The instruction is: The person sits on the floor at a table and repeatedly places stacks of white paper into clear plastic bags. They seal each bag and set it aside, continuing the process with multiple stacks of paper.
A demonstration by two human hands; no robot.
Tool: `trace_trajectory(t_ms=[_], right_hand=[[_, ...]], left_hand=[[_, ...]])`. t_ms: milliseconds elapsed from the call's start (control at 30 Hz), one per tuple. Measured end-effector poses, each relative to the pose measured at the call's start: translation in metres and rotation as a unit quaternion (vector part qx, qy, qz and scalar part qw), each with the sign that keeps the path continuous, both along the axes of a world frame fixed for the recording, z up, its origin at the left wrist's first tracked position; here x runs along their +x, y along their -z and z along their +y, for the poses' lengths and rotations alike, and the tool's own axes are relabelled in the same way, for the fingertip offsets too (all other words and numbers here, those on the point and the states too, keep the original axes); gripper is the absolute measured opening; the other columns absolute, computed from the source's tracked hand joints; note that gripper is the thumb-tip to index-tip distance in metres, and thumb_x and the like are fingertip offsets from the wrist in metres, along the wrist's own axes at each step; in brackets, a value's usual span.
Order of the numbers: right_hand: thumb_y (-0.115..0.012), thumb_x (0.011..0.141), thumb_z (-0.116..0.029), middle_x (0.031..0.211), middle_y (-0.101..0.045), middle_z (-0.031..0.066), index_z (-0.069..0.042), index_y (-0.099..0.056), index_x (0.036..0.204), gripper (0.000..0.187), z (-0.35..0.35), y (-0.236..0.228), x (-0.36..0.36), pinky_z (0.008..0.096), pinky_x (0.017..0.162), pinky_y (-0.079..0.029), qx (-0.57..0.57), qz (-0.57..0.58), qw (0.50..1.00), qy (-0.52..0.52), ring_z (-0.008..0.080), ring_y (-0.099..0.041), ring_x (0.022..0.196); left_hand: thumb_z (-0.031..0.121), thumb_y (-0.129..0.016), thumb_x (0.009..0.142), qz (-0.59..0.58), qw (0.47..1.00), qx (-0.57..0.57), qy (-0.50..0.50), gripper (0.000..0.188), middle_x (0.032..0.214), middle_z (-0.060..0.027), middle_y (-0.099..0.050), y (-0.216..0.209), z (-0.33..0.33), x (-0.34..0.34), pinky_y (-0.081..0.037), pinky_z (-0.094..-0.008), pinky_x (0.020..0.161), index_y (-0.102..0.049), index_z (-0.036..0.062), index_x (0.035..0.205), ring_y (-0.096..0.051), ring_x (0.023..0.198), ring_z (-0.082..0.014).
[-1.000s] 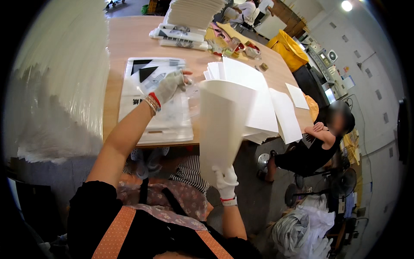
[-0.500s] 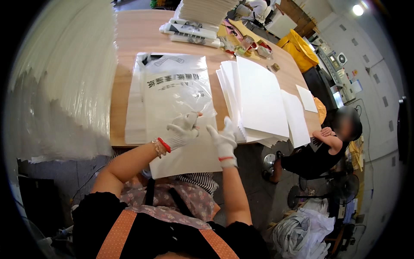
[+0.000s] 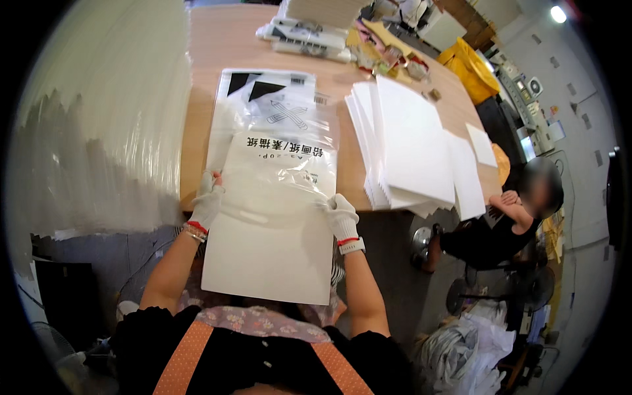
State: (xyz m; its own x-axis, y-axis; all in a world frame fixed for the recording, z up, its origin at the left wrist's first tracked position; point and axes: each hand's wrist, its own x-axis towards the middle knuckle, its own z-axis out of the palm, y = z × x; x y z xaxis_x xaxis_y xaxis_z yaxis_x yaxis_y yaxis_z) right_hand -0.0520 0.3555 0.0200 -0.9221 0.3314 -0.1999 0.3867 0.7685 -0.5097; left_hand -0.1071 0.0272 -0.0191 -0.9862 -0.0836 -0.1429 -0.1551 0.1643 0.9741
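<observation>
The left hand point(image 3: 207, 203) in a white glove pinches the left edge of a clear plastic bag point(image 3: 283, 141), with its fingers closed on that edge; the right hand point(image 3: 342, 216), gloved too, presses on the right edge, fingers close together, but I cannot tell if they grip the bag or only rest on it; a pad of white paper point(image 3: 270, 253) lies between the hands, its top part inside the bag and its bottom part sticking out past the edge of the wooden table point(image 3: 210, 39), over the person's lap; so the paper looks about half in, and the lower half is left to go; a pile of white sheets point(image 3: 411, 148) waits just to the right.
</observation>
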Motion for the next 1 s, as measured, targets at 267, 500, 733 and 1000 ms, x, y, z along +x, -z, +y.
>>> trace_trajectory(t_ms=[267,500,733,1000], right_hand=[[-0.063,0.082,-0.008,0.085,-0.063,0.0166,0.002,-0.058,0.067,0.018,-0.023,-0.002,0.242,0.0393,0.079,-0.046,-0.125,0.259,0.958,-0.007,0.0283,-0.059,0.086],[-0.074,0.074,-0.008,0.119,-0.049,0.0186,0.002,-0.049,0.119,0.052,-0.031,0.026,0.195,0.034,0.093,-0.042,-0.077,0.29,0.949,-0.097,0.0277,-0.05,0.11],[-0.068,0.078,-0.022,0.126,-0.048,0.0246,-0.002,-0.021,0.143,0.083,-0.062,0.048,0.101,0.0394,0.098,-0.04,-0.045,0.033,0.998,-0.041,0.0377,-0.05,0.113],[-0.054,0.085,-0.01,0.102,-0.063,0.0224,-0.009,-0.033,0.138,0.057,-0.036,0.027,0.072,0.0404,0.074,-0.049,-0.054,0.119,0.989,-0.069,0.037,-0.062,0.092]], left_hand=[[0.007,-0.056,0.085,0.147,0.919,-0.34,0.137,0.027,0.121,-0.0205,-0.049,-0.031,-0.063,0.207,-0.042,-0.0366,0.093,-0.049,-0.0041,0.108,-0.051,0.11,-0.0308],[0.018,-0.077,0.066,0.075,0.927,-0.332,0.156,0.052,0.135,-0.023,-0.038,-0.02,-0.035,0.194,-0.033,-0.0462,0.104,-0.057,0.0044,0.111,-0.038,0.124,-0.0404],[0.02,-0.073,0.062,0.343,0.791,-0.46,0.212,0.034,0.129,-0.0172,-0.048,0.031,0.053,0.122,-0.027,-0.0495,0.107,-0.062,0.0081,0.092,-0.038,0.125,-0.0369],[0.015,-0.06,0.081,0.494,0.562,-0.66,0.064,0.036,0.117,-0.0114,-0.054,0.027,0.035,0.122,-0.044,-0.0412,0.092,-0.052,0.002,0.113,-0.056,0.103,-0.0266]])
